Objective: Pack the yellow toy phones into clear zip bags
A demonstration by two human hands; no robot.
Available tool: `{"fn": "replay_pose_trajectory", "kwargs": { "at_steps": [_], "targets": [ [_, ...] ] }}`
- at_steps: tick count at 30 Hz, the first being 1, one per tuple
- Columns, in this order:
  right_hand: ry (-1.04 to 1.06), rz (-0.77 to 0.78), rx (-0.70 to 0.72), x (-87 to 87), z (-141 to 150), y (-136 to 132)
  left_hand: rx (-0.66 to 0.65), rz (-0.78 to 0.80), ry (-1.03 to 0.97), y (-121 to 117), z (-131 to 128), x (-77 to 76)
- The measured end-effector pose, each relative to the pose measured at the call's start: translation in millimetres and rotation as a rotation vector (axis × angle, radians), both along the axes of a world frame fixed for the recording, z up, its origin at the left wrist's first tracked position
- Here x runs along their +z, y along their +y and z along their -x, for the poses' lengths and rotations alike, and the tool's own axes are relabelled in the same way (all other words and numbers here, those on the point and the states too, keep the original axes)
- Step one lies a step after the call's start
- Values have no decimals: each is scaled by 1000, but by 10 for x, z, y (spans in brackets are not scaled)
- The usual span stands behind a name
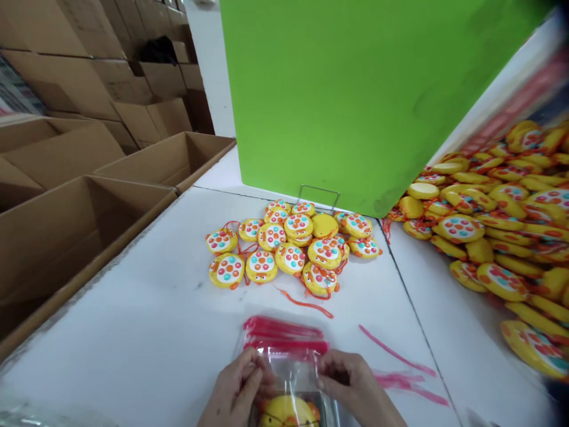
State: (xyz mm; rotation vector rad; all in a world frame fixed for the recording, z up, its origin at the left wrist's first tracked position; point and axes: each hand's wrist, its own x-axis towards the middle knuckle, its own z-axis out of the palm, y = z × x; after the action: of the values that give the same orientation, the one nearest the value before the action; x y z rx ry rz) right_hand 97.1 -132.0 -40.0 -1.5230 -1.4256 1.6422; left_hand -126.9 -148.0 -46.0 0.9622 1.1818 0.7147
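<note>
Near the front edge of the view, a clear plastic bag [291, 375] lies with a yellow duck-faced toy [288, 411] inside its lower part. My left hand [242, 385] pinches the bag's upper left side between thumb and fingers. On the opposite side, my right hand [353, 384] grips the upper right edge with curled fingers. Just beyond the hands lie stacked bags with pink-red top strips [284, 328]. Farther back, several yellow toys [294, 258] with coloured dots and orange cords rest in a loose group on the white table [169, 284].
A large heap of the same toys [502, 219] fills the right side. Pink strips [400, 353] lie right of my hand. A green board [338, 95] stands behind, with a wire stand [319, 188] at its foot. Open cardboard boxes [128, 207] line the left edge.
</note>
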Motion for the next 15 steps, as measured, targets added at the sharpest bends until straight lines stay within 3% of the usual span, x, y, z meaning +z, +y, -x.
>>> {"fn": "replay_pose_trajectory", "kwargs": {
  "at_steps": [6,10,12,15],
  "targets": [
    [33,-22,11,-72,-122,-38,-6,18,21,-27,77,-36],
    [-40,-91,22,-14,-75,-112,82,-32,233,-46,83,-67],
    [-110,-185,100,29,-55,-124,56,-9,181,-51,65,-57],
    [-277,-374,201,81,-118,-43,22,81,-77,-48,150,34]
  ]
}}
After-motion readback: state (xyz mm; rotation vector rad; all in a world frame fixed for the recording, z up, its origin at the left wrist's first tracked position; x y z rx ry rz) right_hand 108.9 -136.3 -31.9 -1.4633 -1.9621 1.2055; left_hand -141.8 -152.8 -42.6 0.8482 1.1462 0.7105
